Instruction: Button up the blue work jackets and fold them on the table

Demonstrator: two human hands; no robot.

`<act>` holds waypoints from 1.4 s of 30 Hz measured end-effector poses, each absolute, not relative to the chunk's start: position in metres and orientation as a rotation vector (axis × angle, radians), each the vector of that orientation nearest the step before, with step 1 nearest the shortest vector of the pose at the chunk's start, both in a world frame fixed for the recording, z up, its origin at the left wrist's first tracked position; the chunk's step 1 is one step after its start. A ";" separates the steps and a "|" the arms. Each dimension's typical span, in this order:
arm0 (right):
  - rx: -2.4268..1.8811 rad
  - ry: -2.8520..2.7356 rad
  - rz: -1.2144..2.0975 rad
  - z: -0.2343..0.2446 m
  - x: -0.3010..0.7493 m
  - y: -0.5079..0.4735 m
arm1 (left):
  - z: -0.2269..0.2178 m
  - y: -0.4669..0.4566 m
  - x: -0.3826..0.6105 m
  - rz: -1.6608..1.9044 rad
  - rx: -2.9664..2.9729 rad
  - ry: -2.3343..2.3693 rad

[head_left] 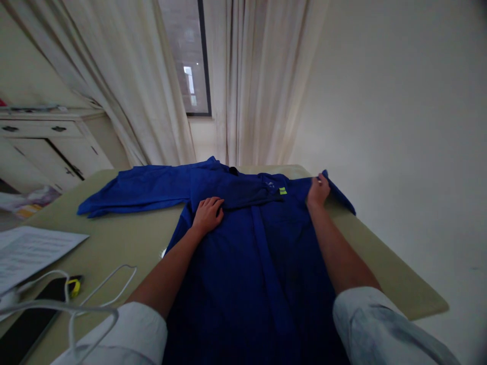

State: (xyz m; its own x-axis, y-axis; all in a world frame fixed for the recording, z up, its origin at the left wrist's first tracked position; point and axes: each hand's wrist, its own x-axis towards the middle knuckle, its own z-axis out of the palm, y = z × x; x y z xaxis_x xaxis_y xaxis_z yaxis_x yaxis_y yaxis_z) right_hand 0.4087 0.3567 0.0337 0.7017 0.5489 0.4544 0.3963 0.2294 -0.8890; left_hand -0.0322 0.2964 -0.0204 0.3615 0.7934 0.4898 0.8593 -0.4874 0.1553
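Blue work jacket (251,274): lower part runs off the bottom edge.
Right hand (318,191): fingertips partly hidden among the blue cloth; whether they grip it cannot be told.
Chest badge (271,185): too small to read.
Printed sheet (34,256): cut off by the left edge; text too small to read.
Black phone (30,319): cut off by the bottom-left corner.
Yellow object (74,288): partly hidden behind a white cable (102,289); its kind cannot be told.
White cabinet (49,147): cut off by the left edge.
Window (184,50): cut off by the top edge; view beyond it blurred.
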 end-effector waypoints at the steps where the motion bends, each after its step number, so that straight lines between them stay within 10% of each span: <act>1: -1.406 -1.070 0.043 0.034 0.387 0.353 | -0.021 0.297 -0.032 -0.783 -2.483 -1.523; 8: -1.237 -2.628 0.084 -0.001 0.252 0.314 | -0.031 0.305 -0.042 -1.199 -2.496 -1.678; 22: -1.222 -2.268 0.184 -0.024 0.256 0.304 | -0.010 0.332 -0.054 -2.049 -2.122 -2.674; 27: -1.318 -2.014 0.222 -0.027 0.258 0.308 | 0.031 0.360 -0.040 -1.871 -2.327 -2.800; 33: -1.529 -1.746 0.140 -0.030 0.261 0.315 | 0.027 0.354 -0.015 -0.838 -2.616 -2.521; 42: -1.836 -1.374 -0.045 -0.045 0.329 0.328 | 0.092 0.378 -0.017 -1.219 -2.429 -2.253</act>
